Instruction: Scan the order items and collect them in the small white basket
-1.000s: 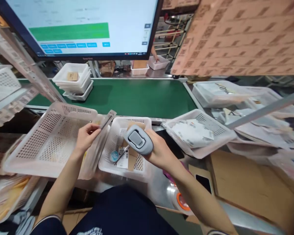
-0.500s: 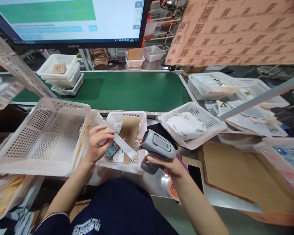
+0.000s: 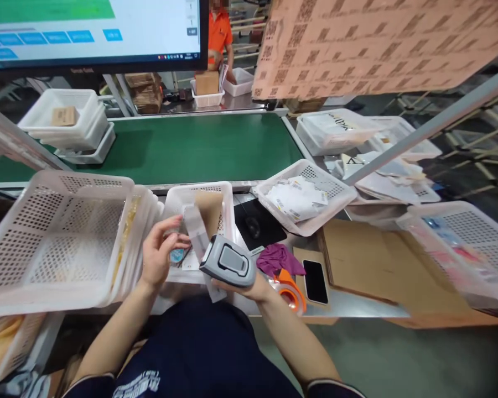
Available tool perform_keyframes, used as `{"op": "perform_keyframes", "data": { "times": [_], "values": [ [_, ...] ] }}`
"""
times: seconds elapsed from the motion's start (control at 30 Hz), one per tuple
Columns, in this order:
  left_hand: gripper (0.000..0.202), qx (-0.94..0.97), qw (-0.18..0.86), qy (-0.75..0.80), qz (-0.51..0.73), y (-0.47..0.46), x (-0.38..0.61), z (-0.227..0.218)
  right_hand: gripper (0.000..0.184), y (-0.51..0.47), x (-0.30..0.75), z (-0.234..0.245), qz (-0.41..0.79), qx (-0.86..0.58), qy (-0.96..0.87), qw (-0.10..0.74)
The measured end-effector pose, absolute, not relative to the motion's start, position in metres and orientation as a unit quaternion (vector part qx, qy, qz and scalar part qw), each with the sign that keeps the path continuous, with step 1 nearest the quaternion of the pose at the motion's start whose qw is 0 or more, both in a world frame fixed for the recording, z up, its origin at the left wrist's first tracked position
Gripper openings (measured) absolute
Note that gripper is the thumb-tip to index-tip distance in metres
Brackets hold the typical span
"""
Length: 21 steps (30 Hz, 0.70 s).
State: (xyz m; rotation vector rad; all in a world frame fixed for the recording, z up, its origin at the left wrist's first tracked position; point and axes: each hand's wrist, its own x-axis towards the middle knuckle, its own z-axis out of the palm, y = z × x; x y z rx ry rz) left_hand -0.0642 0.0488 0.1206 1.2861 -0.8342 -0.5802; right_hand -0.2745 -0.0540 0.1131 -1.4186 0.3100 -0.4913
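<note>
My right hand [image 3: 257, 288] is closed on a grey barcode scanner [image 3: 231, 262], its front pointing left. A long, narrow whitish package [image 3: 196, 229] slants behind the scanner, with its lower end showing below; the fingers around it there are hidden. Left of this package is my left hand [image 3: 160, 251], loosely curled, with thumb and fingers apart and nothing visible between them; its fingertips come close to the package's edge. Under both hands stands a white basket [image 3: 228, 207] containing a brown cardboard piece [image 3: 209, 207], a round blue-labelled item [image 3: 176, 255] and a white paper.
A large white basket [image 3: 20, 237] stands left, and a basket of white packets [image 3: 269, 193] right. Nearby are a mouse [image 3: 253, 226], purple cloth [image 3: 276, 258], orange tape dispenser [image 3: 292, 293], phone [image 3: 316, 282] and cardboard sheets [image 3: 357, 265]. Behind runs a green conveyor [image 3: 203, 143]; beyond is a person in orange [image 3: 219, 33].
My left hand has let go of the narrow package, which now stands steeper beside the scanner. My right hand has brought the scanner left. A person in orange has come into view.
</note>
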Motion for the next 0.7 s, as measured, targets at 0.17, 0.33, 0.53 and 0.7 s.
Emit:
{"op": "perform_keyframes", "data": {
  "times": [0.17, 0.33, 0.53, 0.7],
  "values": [
    [0.079, 0.611, 0.592, -0.318, -0.419, 0.03, -0.034, 0.171, 0.074, -0.05, -0.275, 0.112, -0.216, -0.647, 0.117, 0.722],
    [0.08, 0.636, 0.533, -0.253, -0.497, 0.019, -0.03, 0.181, 0.069, -0.048, -0.274, 0.11, -0.215, -0.65, 0.119, 0.719],
    [0.054, 0.649, 0.529, -0.275, -0.473, 0.023, -0.036, 0.175, 0.054, -0.049, -0.275, 0.114, -0.197, -0.666, 0.148, 0.705],
    [0.038, 0.644, 0.523, -0.354, -0.432, 0.025, -0.039, 0.176, 0.059, -0.047, -0.275, 0.114, -0.197, -0.668, 0.138, 0.704]
  ]
}}
